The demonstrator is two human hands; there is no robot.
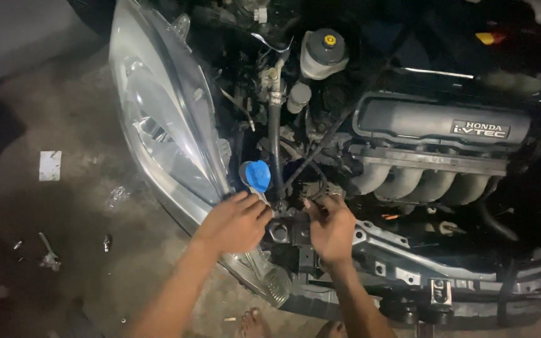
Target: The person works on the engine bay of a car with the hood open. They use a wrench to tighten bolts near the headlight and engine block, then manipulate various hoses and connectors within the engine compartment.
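**Both hands at the front of the engine bay**

The left hand (236,222) curls shut around a small dark fitting (281,206) just below the blue filler cap (257,175), beside the headlight (164,119). The right hand (330,225) pinches a black connector (317,191) near the intake manifold (421,181). Both parts look rigid and small, probably greasy; a firm fingertip grip suits them.

A small dark plug (315,189) sits low at the front of the engine, just right of the blue cap (257,174), wires running up from it.
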